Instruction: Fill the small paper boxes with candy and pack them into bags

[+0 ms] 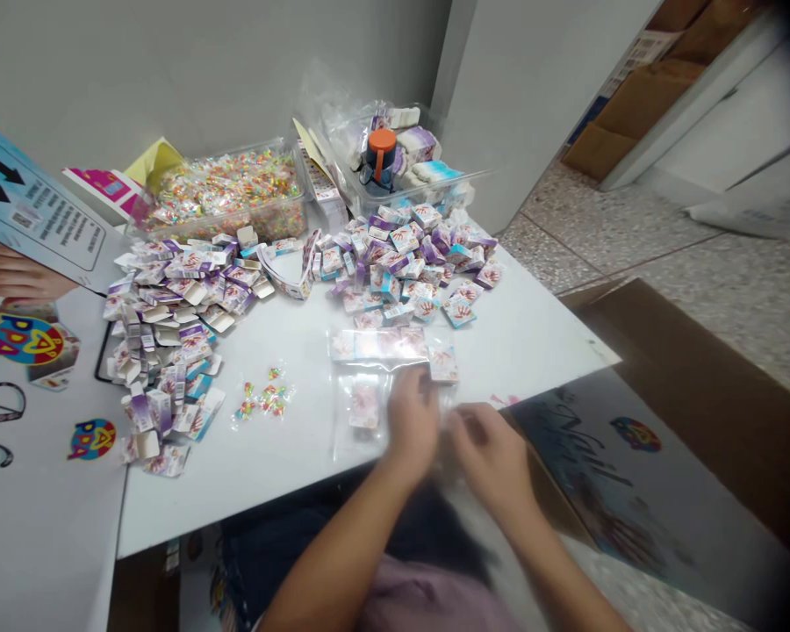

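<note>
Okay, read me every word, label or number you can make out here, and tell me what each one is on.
"PPA", it seems, in coloured letters: round sticker on the left white board; a smaller one below looks the same.
Blue sheet with black arrows: text too small.
Small boxes: print too small.
Dark script on the poster right of the table: not legible.

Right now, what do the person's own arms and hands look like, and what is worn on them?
Both forearms are bare: no sleeves, gloves, watch or rings that can be made out. The left hand and right hand are blurred. A mauve garment shows at the bottom edge.
</note>
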Available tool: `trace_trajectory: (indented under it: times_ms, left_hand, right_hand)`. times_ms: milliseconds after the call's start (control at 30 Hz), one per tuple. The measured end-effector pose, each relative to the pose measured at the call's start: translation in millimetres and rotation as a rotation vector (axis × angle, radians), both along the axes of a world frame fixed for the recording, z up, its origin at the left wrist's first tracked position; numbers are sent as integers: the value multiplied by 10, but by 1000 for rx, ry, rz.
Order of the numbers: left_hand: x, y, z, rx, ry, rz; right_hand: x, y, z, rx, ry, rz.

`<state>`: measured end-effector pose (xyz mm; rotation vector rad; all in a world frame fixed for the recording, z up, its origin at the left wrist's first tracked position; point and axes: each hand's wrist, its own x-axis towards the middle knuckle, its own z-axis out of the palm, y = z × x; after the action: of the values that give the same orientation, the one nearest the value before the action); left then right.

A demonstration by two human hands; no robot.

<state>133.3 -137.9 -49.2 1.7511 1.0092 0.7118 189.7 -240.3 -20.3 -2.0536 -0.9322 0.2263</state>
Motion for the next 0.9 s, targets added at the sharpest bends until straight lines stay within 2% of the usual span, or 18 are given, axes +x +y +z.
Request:
trace_trajectory:
  times_ms: [133, 300, 533, 667, 767, 900]
  left_hand:
    - [-39, 26, 53, 32, 162, 15]
    - [-49, 55, 133, 40, 284, 21]
    - [-56, 88, 198, -28, 243, 40]
    - [-147, 101, 237, -45, 312, -44]
    - [-193, 73, 280, -181, 255, -159]
    - [-171, 57, 320, -586, 84, -221]
  right_hand:
    - [-21, 10, 87, -114, 15, 21]
    - [-91, 18, -1, -167, 45, 79]
    - [-127, -28, -76, -118, 110, 101]
    - [-116, -43, -83, -101, 151, 123]
    - [-119, -55, -116, -88, 181, 130]
    - [-124, -74, -143, -82, 197, 131]
